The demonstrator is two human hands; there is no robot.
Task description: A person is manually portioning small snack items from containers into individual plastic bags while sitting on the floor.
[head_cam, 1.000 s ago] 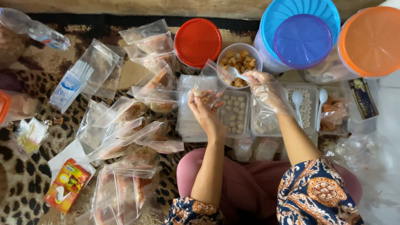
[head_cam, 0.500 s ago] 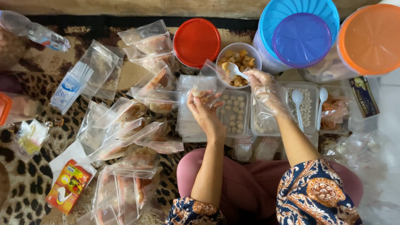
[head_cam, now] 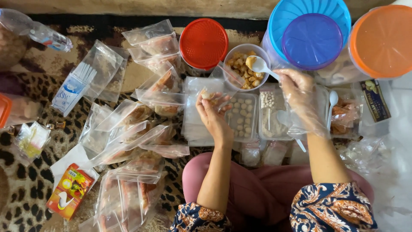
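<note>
Leopard-print mat [head_cam: 25, 193], filled bags [head_cam: 128, 141] around; right hand [head_cam: 300, 96] grasps spoon [head_cam: 259, 65], left hand [head_cam: 212, 114] grasps bag [head_cam: 214, 88].

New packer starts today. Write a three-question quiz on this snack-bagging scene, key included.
1. True or false: the right hand wears a clear plastic glove.
2. What does the spoon carry? A) nothing B) a piece of snack C) liquid
3. Fill in: the left hand holds open a clear ____.

Key:
1. True.
2. B: a brownish piece sits on the white spoon, above the bowl of snacks.
3. Bag: the fingers pinch its mouth, with some snack already inside.
</note>
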